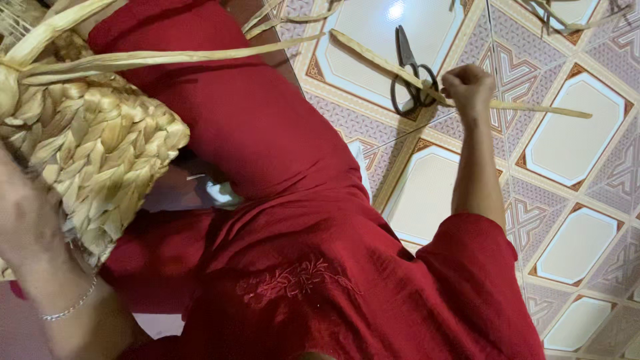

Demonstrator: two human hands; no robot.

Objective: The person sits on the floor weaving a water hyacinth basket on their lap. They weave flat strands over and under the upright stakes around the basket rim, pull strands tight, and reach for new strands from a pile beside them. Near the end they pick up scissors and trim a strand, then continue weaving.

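Gripping a long pale dried-leaf strand [400, 67] taut, the right hand [469, 87] is fisted at upper right — beside black scissors [408, 70] on patterned tile floor [573, 167]. The left hand [27, 220] steadies a woven straw basket [100, 147] at left; its fingers' closure cannot be told.

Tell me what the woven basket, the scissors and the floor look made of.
Tan woven basket: dried plant fibre, matte, thick braided strands; exact plant unclear. Long flat strip gripped by the right hand: same dry leaf, straw-coloured. Dark scissors: probably metal, dull dark finish. Patterned floor: glazed ceramic tile by the look, with grout lines and a bright glare spot.
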